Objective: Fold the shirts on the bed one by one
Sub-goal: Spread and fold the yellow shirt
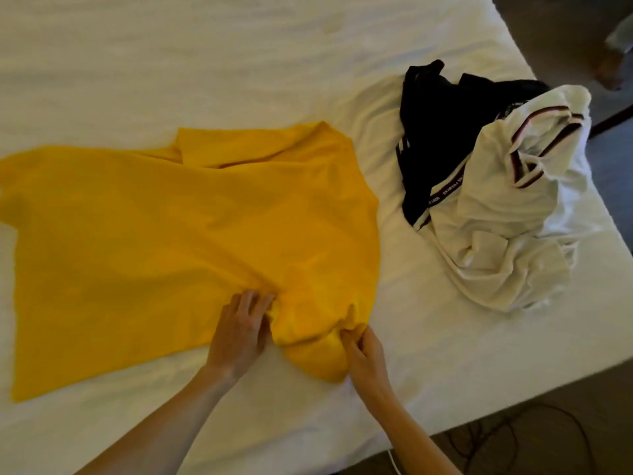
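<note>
Low in the middle of the frame, both hands worked at the near sleeve of the yellow shirt [191, 234]. The left hand [239, 332] lay on the cloth with its fingers fairly straight, pressing down beside a bunched fold, while the right hand [364, 351] pinched the edge of the sleeve [315, 358] where it had rucked up. The shirt itself was spread flat across the left and centre of the bed [239, 63], collar end toward the right. By my reading, the step in hand was laying the first shirt out smooth, with no fold yet made. The next move would call for drawing that sleeve out flat or turning it in across the body. Right of centre, well apart from the yellow one, a black shirt [442, 121] and a white shirt [507, 228] lay heaped together, waiting.
</note>
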Motion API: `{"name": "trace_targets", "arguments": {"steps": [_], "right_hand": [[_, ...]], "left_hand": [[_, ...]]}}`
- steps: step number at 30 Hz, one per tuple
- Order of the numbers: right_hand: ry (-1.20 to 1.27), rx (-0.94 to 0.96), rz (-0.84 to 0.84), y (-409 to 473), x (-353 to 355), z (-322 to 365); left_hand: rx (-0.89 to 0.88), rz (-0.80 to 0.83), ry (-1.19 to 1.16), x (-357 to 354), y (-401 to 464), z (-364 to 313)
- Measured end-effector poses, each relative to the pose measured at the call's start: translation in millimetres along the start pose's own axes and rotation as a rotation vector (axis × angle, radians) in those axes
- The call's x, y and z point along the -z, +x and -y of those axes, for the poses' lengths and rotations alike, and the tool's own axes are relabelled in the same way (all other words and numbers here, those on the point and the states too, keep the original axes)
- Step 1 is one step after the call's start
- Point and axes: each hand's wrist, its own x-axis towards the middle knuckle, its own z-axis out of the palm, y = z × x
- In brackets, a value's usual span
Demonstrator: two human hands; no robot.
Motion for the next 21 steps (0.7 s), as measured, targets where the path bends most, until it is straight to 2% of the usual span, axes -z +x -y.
{"name": "trace_targets", "arguments": {"steps": [3, 7, 8, 10, 11, 13, 16, 18, 21], "right_hand": [[-0.291, -0.026, 0.041, -2, 20, -7], [-0.662, -0.101, -0.195, -14, 35, -6], [-0.799, -0.071, -0.264, -19, 27, -2], [-1.0, 0.199, -0.317, -28, -4, 7], [-1.039, 0.388, -0.271, -30, -23, 11], [-1.092, 0.684, -0.07, -28, -66, 19], [-1.193, 0.839, 0.231, -25, -133, 24], [-1.351, 0.909, 0.282, -17, -169, 26], [-1.484, 0.976, 0.199, -4, -200, 31]], "left_hand": [[0.032, -0.039, -0.026, -1, -5, 3], [0.074, -0.039, 0.107, -1, -25, 21], [0.102, -0.047, 0.124, 0, -31, 29], [0.147, -0.063, 0.156, 2, -43, 48], [0.165, -0.063, 0.163, 3, -48, 60], [0.213, -0.05, 0.167, 8, -59, 84], [0.295, -0.031, 0.184, 15, -78, 121], [0.367, -0.033, 0.179, 20, -87, 147], [0.453, -0.012, 0.202, 27, -101, 191]]}}
